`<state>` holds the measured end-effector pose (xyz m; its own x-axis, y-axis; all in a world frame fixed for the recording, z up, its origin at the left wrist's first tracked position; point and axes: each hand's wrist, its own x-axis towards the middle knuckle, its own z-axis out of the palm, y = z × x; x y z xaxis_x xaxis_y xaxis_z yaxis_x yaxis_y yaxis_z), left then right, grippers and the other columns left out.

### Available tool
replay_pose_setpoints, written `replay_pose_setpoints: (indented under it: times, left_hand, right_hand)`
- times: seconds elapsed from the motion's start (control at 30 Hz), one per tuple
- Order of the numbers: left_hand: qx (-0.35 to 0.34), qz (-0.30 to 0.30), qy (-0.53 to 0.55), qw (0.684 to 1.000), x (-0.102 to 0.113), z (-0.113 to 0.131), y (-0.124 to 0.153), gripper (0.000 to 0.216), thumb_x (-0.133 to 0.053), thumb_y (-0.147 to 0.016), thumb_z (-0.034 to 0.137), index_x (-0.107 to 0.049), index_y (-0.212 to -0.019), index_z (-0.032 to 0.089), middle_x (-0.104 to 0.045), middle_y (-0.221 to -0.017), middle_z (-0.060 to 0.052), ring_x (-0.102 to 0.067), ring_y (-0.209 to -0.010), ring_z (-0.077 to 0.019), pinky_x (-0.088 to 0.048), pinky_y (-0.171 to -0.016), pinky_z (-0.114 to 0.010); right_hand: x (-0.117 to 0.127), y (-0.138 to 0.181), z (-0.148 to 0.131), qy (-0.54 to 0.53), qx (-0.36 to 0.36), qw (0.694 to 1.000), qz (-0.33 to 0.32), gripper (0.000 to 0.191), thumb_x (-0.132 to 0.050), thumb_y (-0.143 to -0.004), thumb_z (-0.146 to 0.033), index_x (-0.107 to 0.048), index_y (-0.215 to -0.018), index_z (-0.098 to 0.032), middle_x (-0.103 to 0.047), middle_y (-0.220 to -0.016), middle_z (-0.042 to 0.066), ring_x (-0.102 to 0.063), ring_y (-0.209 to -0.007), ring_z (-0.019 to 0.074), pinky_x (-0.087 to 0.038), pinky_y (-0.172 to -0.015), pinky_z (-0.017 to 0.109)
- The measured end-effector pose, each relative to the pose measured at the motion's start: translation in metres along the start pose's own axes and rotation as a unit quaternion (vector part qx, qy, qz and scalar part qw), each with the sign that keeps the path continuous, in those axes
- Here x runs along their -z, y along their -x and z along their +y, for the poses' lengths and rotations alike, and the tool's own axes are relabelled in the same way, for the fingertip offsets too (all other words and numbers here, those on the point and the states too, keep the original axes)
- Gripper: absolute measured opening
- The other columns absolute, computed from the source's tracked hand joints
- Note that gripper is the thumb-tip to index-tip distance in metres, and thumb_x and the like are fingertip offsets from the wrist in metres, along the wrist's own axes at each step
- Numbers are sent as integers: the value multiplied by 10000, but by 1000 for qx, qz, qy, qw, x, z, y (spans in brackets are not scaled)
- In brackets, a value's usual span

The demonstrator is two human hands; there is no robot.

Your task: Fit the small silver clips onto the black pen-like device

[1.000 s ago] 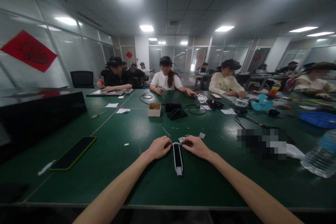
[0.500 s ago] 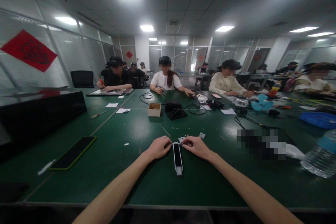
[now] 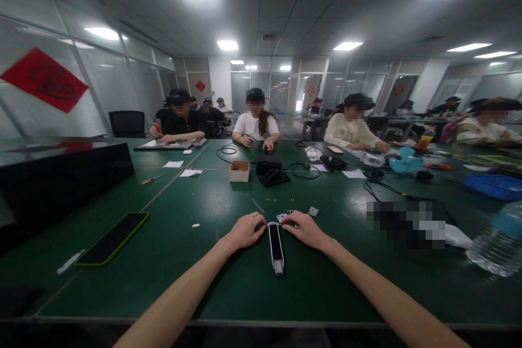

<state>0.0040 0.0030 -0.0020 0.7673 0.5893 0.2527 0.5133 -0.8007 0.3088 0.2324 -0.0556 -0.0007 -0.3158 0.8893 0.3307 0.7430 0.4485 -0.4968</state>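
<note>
A slim device (image 3: 276,244) with a light grey frame and a long black face lies on the green table, its narrower grey end towards me. My left hand (image 3: 247,229) is closed, thumb and fingers pinched at the left of the device's far end. Opposite it, my right hand (image 3: 304,228) makes a similar pinch at the right of that end. Whatever is between the fingertips is too small to make out. Just beyond the hands lie small metal plates (image 3: 314,211) and a few tiny shiny pieces, partly hidden by my right hand.
A green-edged phone (image 3: 113,240) lies on the left, near a dark monitor (image 3: 65,185). Ahead stand a small cardboard box (image 3: 239,172) and a black box (image 3: 268,165). To the right are a water bottle (image 3: 498,242) and a blue tray (image 3: 494,187). Several people sit opposite.
My hands and the slim device have hardly moved. Across the table, the middle person's hand has come inward with a dark object, towards the black box.
</note>
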Motion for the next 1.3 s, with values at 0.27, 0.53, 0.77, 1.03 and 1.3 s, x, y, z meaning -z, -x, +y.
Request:
replay_pose_setpoints:
  times: [0.27, 0.53, 0.77, 1.03, 1.3]
  left_hand:
    - [2, -1, -8, 1000, -3, -3, -1, 151, -451, -872, 253, -575, -925, 183, -581, -894, -35, -553, -811, -160, -434, -728, -258]
    - [6, -5, 0, 1000, 1, 1, 0, 158, -450, -873, 262, -577, -924, 182, -575, -896, -35, -551, -797, -158, -435, -703, -256]
    - [10, -11, 3, 1000, 3, 2, -1, 152, -453, -877, 263, -571, -924, 180, -574, -899, -33, -548, -798, -155, -436, -708, -258]
    - [4, -7, 0, 1000, 1, 1, 0, 156, -450, -877, 267, -572, -923, 182, -573, -888, -34, -549, -786, -153, -432, -696, -255]
    - [-14, 16, -12, 1000, -7, -5, -2, 150, -449, -874, 257, -573, -918, 187, -578, -864, -28, -552, -789, -155, -425, -701, -253]
  right_hand:
    - [-6, 0, 2, 13, 4, 1000, 4, 150, -555, -848, -290, -642, -932, -202, -641, -902, 33, -559, -814, 161, -456, -759, 307]
    - [-7, 0, 1, 4, -4, 1000, 2, 151, -553, -845, -287, -623, -941, -193, -621, -909, 32, -557, -815, 153, -466, -739, 296]
    - [-6, 1, -4, 1, -12, 1000, -2, 166, -544, -848, -284, -615, -965, -191, -620, -934, 36, -560, -828, 152, -465, -742, 294]
    - [-7, 0, -2, 7, -5, 1000, 6, 159, -538, -842, -284, -620, -940, -190, -617, -913, 37, -554, -813, 154, -470, -736, 302]
    - [-15, -1, -1, 15, 16, 999, 31, 180, -586, -793, -245, -605, -961, -184, -624, -904, 42, -550, -814, 164, -461, -745, 310]
